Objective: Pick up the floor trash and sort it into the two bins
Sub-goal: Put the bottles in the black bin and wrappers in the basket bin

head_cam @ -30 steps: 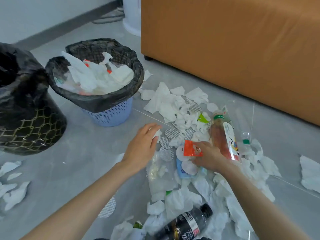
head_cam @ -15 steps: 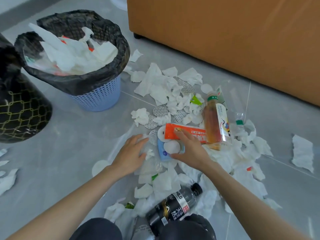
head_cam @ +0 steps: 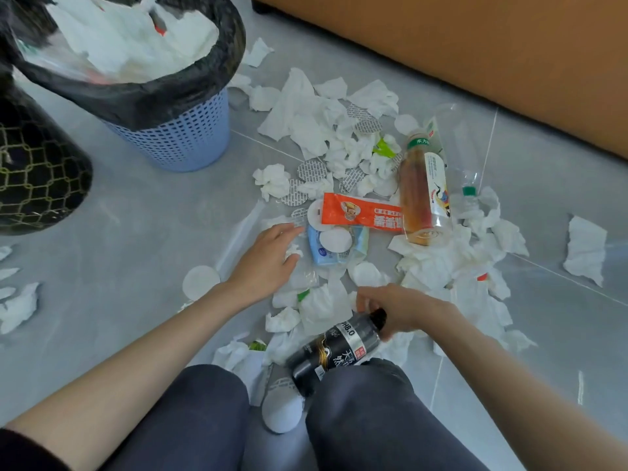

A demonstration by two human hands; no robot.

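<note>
The black bottle (head_cam: 336, 351) lies on its side in the lower centre of the frame, just above the dark-trousered knees (head_cam: 373, 419), with its cap end pointed up and to the right. Its neck is gripped by the right hand (head_cam: 404, 311), whose fingers are curled round the cap end. The hand is blurred, so the placing of each finger cannot be told.

The left hand (head_cam: 268, 260) is laid flat at the centre of the frame with fingers straight and close together. It rests on a clear plastic bag (head_cam: 238, 237) on the grey tiled floor (head_cam: 136, 232), fingertips just beside a blue tissue pack (head_cam: 319, 249). Crumpled tissues (head_cam: 319, 304) are seen between the left hand and the bottle.

Above the pack, an orange wrapper (head_cam: 360, 212) is found touching an amber tea bottle (head_cam: 423, 192). A clear empty bottle (head_cam: 465, 164) with a green cap lies to the right of the tea bottle.

At the upper left, a blue perforated bin (head_cam: 190, 137) with a black liner is heaped with white tissue. A black bin (head_cam: 34, 171) with a gold lattice pattern is cut off by the left edge. An orange sofa (head_cam: 475, 62) fills the upper right.
</note>
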